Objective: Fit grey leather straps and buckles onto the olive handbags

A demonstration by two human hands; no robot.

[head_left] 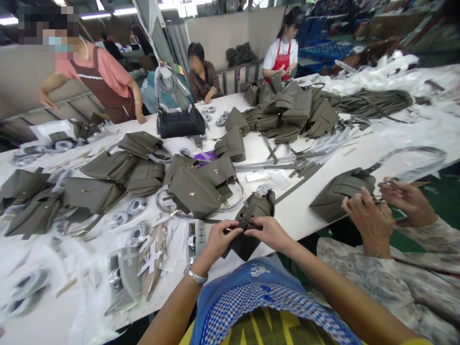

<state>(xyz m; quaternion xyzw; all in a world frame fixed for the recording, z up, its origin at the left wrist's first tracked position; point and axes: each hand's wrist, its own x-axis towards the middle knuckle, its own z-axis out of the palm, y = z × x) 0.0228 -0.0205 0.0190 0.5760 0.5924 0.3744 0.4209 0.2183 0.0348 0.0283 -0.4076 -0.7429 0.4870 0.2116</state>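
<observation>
Blue checked-trim cloth apron (268, 287) below, left hand (221, 239) and right hand (269, 233) pinch the flat olive strap (245, 214) of an olive leather-look bag (260, 206) at the white desk (294, 215), seemingly fitting it; next calls for careful alignment

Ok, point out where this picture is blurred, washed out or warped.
Head view: the ceiling lights glare white at upper left; head view: the coils at lower left look soft, while the left hand, right hand and olive bag are clearer; head view: the co-worker at upper left looks slanted, probably lens distortion.
</observation>
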